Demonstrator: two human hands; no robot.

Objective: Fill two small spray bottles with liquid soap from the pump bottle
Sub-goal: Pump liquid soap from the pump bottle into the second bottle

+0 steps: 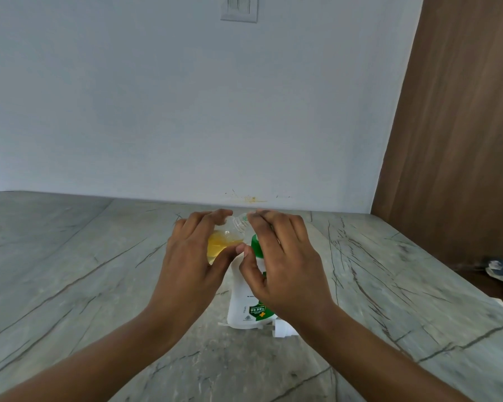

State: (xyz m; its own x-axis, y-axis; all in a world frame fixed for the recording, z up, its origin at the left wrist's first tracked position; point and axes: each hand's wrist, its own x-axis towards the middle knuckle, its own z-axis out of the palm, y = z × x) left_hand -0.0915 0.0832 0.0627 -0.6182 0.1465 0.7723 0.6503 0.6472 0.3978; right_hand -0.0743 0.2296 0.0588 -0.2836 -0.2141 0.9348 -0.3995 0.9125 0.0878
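Soap (pixel 221 246), yellow, inside clear bottle (pixel 238 224) held tilted by curled left hand (pixel 192 256), open threaded neck toward right hand (pixel 282 262). Right fingers bent over that neck; grip impossible to tell. White pump bottle (pixel 241 303) on marble bench (pixel 70 271), beneath both hands.

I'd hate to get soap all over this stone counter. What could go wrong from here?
1. The small bottle held in the left hand is tilted and its threaded neck appears uncapped. The yellow soap inside could run out onto the counter.
2. The right hand is close over the pump bottle, hiding its top. A nudge might tip the bottle, or soap could miss the narrow neck.
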